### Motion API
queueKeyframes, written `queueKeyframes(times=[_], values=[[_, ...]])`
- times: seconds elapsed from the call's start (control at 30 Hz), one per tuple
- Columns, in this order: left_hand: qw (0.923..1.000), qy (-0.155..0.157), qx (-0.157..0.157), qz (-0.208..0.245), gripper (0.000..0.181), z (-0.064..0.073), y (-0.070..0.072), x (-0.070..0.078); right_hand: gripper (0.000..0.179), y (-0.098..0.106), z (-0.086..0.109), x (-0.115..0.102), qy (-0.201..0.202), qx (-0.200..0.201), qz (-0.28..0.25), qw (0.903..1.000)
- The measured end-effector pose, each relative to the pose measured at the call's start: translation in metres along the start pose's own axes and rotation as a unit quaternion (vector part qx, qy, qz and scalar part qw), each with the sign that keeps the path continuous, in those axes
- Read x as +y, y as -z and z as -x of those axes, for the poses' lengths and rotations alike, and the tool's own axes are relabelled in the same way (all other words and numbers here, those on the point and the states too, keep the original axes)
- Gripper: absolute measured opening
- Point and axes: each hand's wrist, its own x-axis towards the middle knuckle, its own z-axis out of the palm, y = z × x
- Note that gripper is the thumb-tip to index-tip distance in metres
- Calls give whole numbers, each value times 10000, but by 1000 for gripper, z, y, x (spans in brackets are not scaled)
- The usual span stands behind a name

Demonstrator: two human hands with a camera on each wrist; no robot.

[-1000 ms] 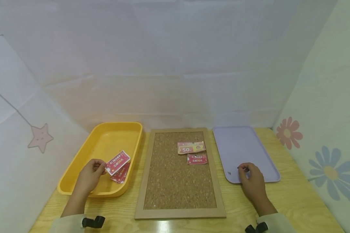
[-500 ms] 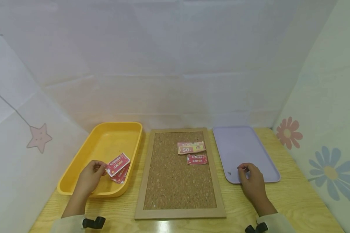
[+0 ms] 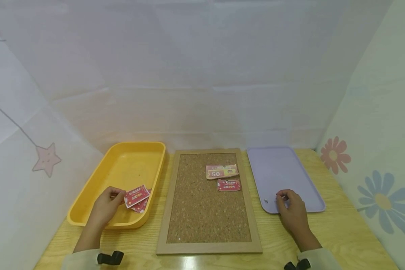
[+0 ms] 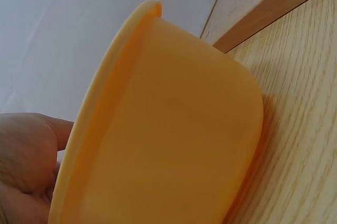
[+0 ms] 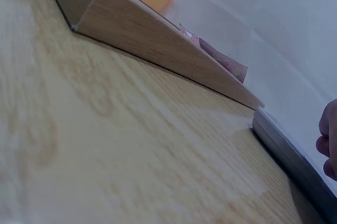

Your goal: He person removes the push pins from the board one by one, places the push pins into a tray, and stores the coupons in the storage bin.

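My left hand (image 3: 105,204) pinches the left corner of a red paper coupon (image 3: 137,195) inside the yellow bin (image 3: 123,147). Under it, other red coupons (image 3: 141,206) lie against the bin's right wall. In the left wrist view the bin wall hides the fingertips and the coupon. My right hand (image 3: 293,210) is over the near left part of the lilac tray (image 3: 273,165), thumb and forefinger bent toward each other. Whether something tiny sits between them is too small to tell. Beside it on the tray lie tiny metallic bits (image 3: 265,201).
Between bin and tray lies a wood-framed cork board (image 3: 207,221). A pink and yellow coupon (image 3: 222,171) and a smaller red coupon (image 3: 228,185) are on its upper right. Wooden tabletop (image 3: 351,232) surrounds them, with a white sheet (image 3: 202,93) behind.
The coupon in my left hand has lowered and turned flatter, its free end dropping toward the coupons below. The right hand stays in place over the tray.
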Motion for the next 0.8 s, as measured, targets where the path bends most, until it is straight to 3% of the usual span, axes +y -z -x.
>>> queueKeyframes(times=[0.3,0.47,0.67,0.8], values=[[9999,-82,60,-46,46,0,0,0,6,0,1,-1,-160,-98,-31,9998],[9991,-85,328,-246,48,2,1,3,6,1,3,-2,-163,-89,-72,9998],[9971,-335,662,-153,46,8,-3,27,6,1,3,1,-172,-86,-65,9998],[9956,-667,647,78,45,12,-17,47,5,0,2,1,-148,8,-164,9998]])
